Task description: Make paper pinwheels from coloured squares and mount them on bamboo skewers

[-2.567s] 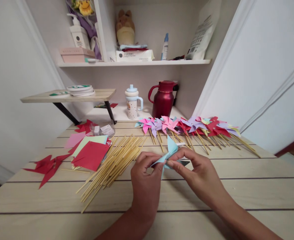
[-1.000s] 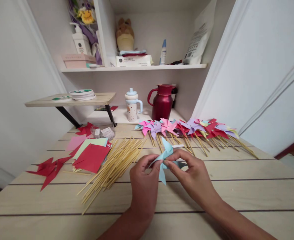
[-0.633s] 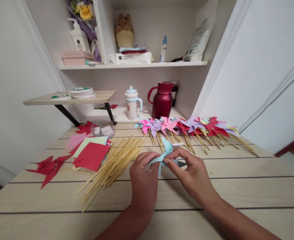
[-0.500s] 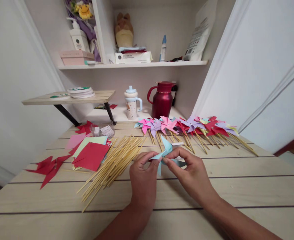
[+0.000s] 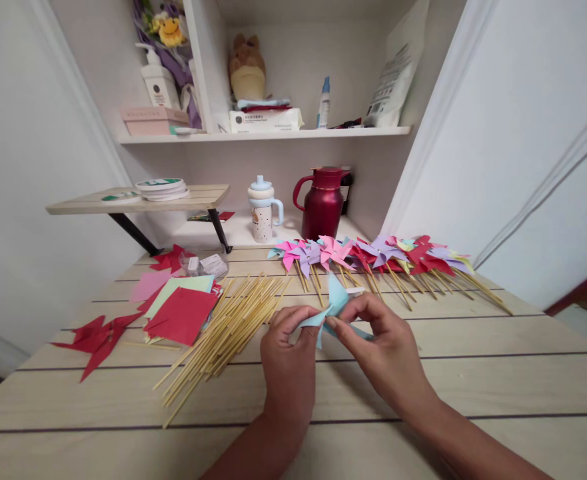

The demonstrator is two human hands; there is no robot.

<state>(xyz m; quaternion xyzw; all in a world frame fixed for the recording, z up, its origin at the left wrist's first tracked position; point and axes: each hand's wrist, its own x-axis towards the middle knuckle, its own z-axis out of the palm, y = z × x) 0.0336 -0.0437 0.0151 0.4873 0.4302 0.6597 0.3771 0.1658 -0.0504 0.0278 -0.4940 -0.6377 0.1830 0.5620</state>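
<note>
Between my two hands, just above the table, is a light blue paper pinwheel (image 5: 338,297) with its blades folded toward the middle. My left hand (image 5: 289,350) pinches its left blade between thumb and fingers. On the other side my right hand (image 5: 383,340) is closed on the paper near its centre, thumb against fingertips. The fingers partly hide the pinwheel's middle and lower blades. A loose pile of thin wooden sticks (image 5: 233,331) lies left of my left hand. Finished-looking pinwheels on sticks (image 5: 337,253) are laid in a row behind my hands.
Red paper squares (image 5: 183,317) and a cut red paper shape (image 5: 96,339) lie on the left, near a small clear bag (image 5: 213,264). A low wooden stand (image 5: 80,200) carries tape rolls (image 5: 160,188). At the back stand a cup (image 5: 262,217) and a red jug (image 5: 323,208).
The upper blade of the blue pinwheel has tilted slightly to the right and shows more of its face. Both hands keep their pinch, and the camera view has shifted a little.
</note>
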